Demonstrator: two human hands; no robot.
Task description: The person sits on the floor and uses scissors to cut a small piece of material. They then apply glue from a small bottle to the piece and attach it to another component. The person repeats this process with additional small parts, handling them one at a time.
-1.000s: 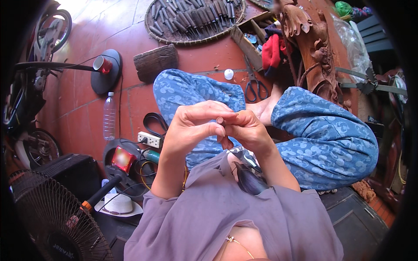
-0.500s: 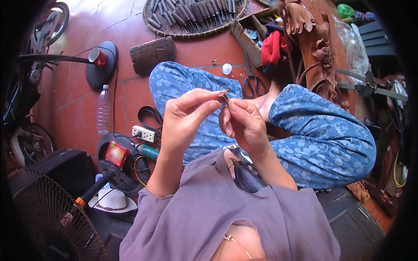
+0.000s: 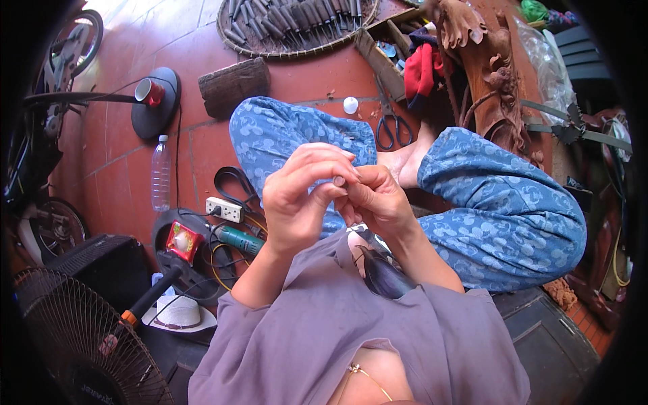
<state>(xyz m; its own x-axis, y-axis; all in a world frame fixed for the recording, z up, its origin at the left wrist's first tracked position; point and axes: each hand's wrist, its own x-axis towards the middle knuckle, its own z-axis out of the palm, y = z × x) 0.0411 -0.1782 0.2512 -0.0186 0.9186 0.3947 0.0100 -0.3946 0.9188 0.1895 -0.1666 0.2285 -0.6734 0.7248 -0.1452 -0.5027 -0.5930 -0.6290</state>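
Note:
Above my lap, my left hand (image 3: pixel 295 196) and my right hand (image 3: pixel 383 202) meet at the fingertips. My left thumb and fingers close round a small brown rolled piece (image 3: pixel 339 181). Only its round end shows, and I cannot tell its material. The right thumb and fingers are pinched against the same piece, touching the left fingertips and hiding much of it. Scissors (image 3: pixel 393 129) with black handles lie on the floor beyond my hands, beside my bare foot. A small white round object (image 3: pixel 350 105) sits left of them.
A round woven tray (image 3: pixel 297 54) of wood-handled tools lies far ahead. A wooden block (image 3: pixel 234 88) is nearer. At right stands a carved wooden piece (image 3: pixel 496 74) beside a wooden box (image 3: pixel 379 57). Leftward are a bottle (image 3: pixel 160 177), a power strip (image 3: pixel 224 209) and a fan (image 3: pixel 88 344).
My hands have come lower and closer together. The brown piece has turned its round end towards me, with the left fingers curled over it. The view has shifted slightly.

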